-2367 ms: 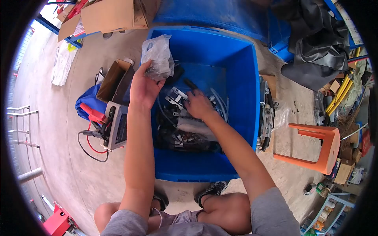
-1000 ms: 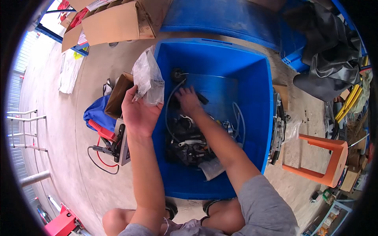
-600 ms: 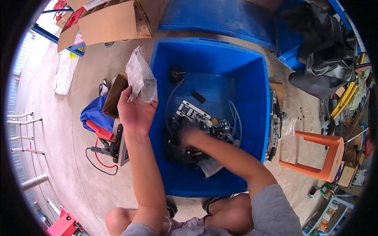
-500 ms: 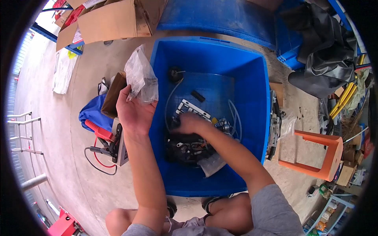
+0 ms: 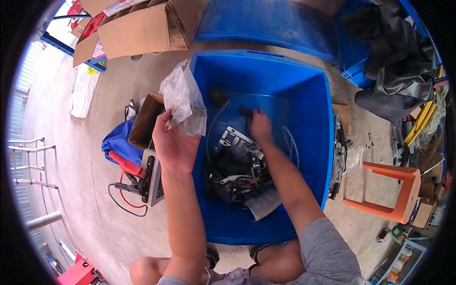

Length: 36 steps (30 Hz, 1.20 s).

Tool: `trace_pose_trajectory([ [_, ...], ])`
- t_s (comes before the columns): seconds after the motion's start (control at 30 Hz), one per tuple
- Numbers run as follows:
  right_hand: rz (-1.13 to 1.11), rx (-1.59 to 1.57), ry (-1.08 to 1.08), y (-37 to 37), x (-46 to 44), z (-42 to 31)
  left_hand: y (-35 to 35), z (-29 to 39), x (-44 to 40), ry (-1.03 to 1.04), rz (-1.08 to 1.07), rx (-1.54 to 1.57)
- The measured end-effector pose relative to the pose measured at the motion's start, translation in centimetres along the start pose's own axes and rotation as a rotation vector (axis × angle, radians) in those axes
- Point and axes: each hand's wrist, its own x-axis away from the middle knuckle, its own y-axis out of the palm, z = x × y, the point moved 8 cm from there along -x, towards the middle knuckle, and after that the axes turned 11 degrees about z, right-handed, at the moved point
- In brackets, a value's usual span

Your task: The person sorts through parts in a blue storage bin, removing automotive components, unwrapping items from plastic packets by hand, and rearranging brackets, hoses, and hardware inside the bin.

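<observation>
One clear plastic bag is held in the left hand, thumb across its lower part, at the left rim of the blue bin. Handling appears unfinished: a white bracket, a second bag and mixed parts lie inside. The right hand is within, its fingers at a dark piece; blur prevents telling whether it is grasped.

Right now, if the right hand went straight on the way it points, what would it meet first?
Likely the small dark piece right by the right hand; blur hides whether they touch. Beyond it, the far wall of the blue bin seems next, though depth is unclear.
</observation>
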Motion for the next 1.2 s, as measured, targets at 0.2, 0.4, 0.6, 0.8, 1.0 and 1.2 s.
trace_pose_trajectory([
  [0.2, -0.058, -0.866, 0.163, 2.6, -3.8, 1.1, 0.4, 0.2, 0.5, 0.023, 0.048, -0.029],
  [0.4, -0.027, -0.908, 0.003, -8.7, -1.3, -3.1, 0.4, -1.7, -0.3, 0.019, 0.036, -0.109],
  [0.6, -0.266, -1.428, 0.320, -15.9, 3.2, -6.5, -0.1, -4.1, -1.9, 0.175, 0.042, -0.654],
  [0.8, -0.475, -1.573, 0.478, -18.1, 7.6, -6.6, 1.1, -7.7, -0.1, 0.130, -0.146, -0.914],
  [1.0, -0.423, -1.228, 0.336, -20.2, 7.0, -5.5, -0.2, -11.3, -0.3, -0.027, -0.249, -0.773],
  [1.2, 0.105, -0.990, 0.394, -21.2, 3.4, 0.3, -2.4, -12.7, -9.5, 0.147, -0.118, -1.042],
])
